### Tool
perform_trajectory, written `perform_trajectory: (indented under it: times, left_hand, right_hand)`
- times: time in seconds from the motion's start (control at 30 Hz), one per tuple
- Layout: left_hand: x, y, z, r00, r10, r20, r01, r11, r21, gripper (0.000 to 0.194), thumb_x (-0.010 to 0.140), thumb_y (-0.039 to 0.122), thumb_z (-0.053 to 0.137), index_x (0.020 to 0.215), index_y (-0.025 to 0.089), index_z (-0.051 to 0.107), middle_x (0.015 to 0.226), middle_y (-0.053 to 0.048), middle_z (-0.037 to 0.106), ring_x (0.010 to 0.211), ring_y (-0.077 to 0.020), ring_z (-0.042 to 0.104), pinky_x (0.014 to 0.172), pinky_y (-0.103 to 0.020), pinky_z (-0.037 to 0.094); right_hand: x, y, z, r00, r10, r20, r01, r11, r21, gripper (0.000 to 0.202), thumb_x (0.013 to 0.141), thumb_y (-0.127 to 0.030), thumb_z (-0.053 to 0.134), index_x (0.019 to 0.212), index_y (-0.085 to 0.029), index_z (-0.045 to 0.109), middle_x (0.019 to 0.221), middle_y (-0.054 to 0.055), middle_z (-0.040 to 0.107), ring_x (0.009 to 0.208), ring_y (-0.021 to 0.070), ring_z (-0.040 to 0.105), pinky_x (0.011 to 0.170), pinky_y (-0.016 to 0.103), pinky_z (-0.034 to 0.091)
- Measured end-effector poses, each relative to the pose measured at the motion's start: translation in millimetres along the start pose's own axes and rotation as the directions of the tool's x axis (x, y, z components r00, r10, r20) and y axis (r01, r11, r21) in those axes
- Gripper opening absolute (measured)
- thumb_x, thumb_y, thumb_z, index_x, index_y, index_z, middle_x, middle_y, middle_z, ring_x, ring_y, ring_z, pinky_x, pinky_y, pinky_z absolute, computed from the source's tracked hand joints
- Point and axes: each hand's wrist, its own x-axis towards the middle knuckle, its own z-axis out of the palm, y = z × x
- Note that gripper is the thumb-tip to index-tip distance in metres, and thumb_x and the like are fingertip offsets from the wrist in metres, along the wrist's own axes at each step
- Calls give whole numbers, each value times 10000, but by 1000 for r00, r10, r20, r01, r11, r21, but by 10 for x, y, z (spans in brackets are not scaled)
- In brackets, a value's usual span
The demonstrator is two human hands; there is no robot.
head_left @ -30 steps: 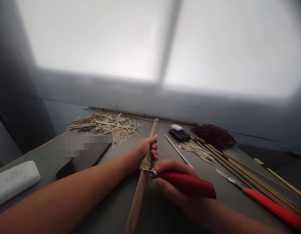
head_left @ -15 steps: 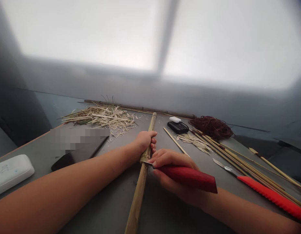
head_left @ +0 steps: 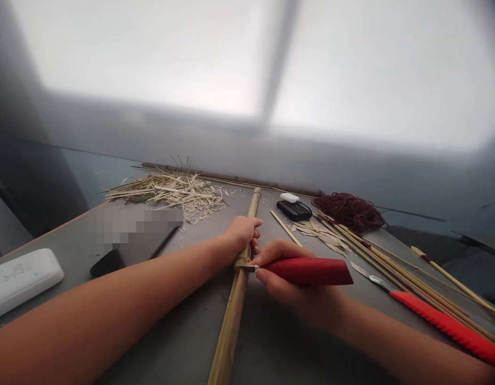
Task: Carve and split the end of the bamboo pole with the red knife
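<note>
A bamboo pole [head_left: 230, 326] runs lengthwise away from me over the grey table. My left hand [head_left: 243, 235] is wrapped round it just beyond a node. In my right hand [head_left: 285, 267] is a knife [head_left: 311, 271] with a thick red handle, held with the fingers closed round its front end. Its short blade touches the pole at the node, close to my left hand. Part of the blade is hidden by the fingers. A thin pale stick [head_left: 285, 227] lies just beyond my right hand.
Bamboo shavings [head_left: 175, 192] are heaped at the back left. To the right lie a red-handled utility knife [head_left: 443, 318], several thin sticks [head_left: 403, 272], brown cord [head_left: 349, 210] and a black device [head_left: 294, 209]. A white case [head_left: 26, 280] and a dark flat object [head_left: 107, 263] are left.
The red knife handle has swung up to a more level angle, and my right wrist has turned with it. My left hand keeps its hold on the pole. The view has shifted slightly.
</note>
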Motion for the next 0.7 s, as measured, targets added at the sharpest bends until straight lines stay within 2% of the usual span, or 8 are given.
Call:
perform_trajectory:
  times: [0.17,0.23,0.37,0.43,0.5,0.57,0.63,0.7]
  left_hand:
    - [-15,3,10,1000,31,3,-31,999,16,262,916,162,466,676,201,368,449,59,362,355,-70,303,377,-204,232]
    - [-23,5,11,1000,29,-4,-29,999,32,265,913,164,469,670,202,369,450,58,363,352,-70,300,376,-208,237]
    - [-27,9,-2,1000,-9,-8,9,997,73,263,917,180,444,666,202,373,435,53,361,341,-80,318,376,-216,261]
    - [-17,6,-9,1000,-2,4,2,997,72,246,913,174,444,677,200,381,434,54,363,341,-86,333,375,-216,264]
    - [-1,-1,-13,1000,30,8,-30,998,56,230,902,163,474,694,201,384,441,60,367,339,-85,340,375,-212,255]
    - [14,-11,-12,999,52,3,-52,998,45,232,888,158,517,707,205,380,454,67,375,332,-77,332,374,-208,235]
    - [27,-21,-12,999,53,-1,-53,998,43,236,883,161,537,718,207,375,468,68,387,327,-69,319,372,-207,218]
    - [40,-30,-15,999,53,1,-53,998,39,226,885,160,534,732,207,375,477,69,391,332,-69,323,373,-205,219]
  right_hand:
    - [-22,5,29,990,-127,64,136,977,-165,93,750,-171,633,737,-260,610,763,32,687,685,210,648,668,345,530]
    - [-12,1,18,996,-79,53,85,988,-130,80,755,-184,632,736,-258,609,773,29,688,686,203,643,663,342,530]
    - [21,10,-14,989,143,26,-144,987,77,59,774,-258,636,744,-223,599,702,4,658,654,161,617,596,279,515]
    - [23,24,-16,986,161,36,-164,980,111,77,782,-273,640,753,-216,597,679,-6,640,640,146,604,587,260,505]
    - [10,37,-10,996,91,19,-92,993,69,55,782,-248,639,755,-222,598,725,3,654,656,145,611,605,260,509]
    - [-9,43,-2,998,-54,41,55,998,-35,49,765,-200,639,754,-234,606,784,15,669,675,155,627,634,275,518]
    - [-26,44,3,980,-176,90,187,974,-124,90,742,-155,637,759,-241,619,796,17,667,681,166,636,657,287,521]
    - [-34,45,6,978,-184,100,197,970,-142,102,728,-141,638,758,-238,624,770,14,661,673,171,634,653,288,515]
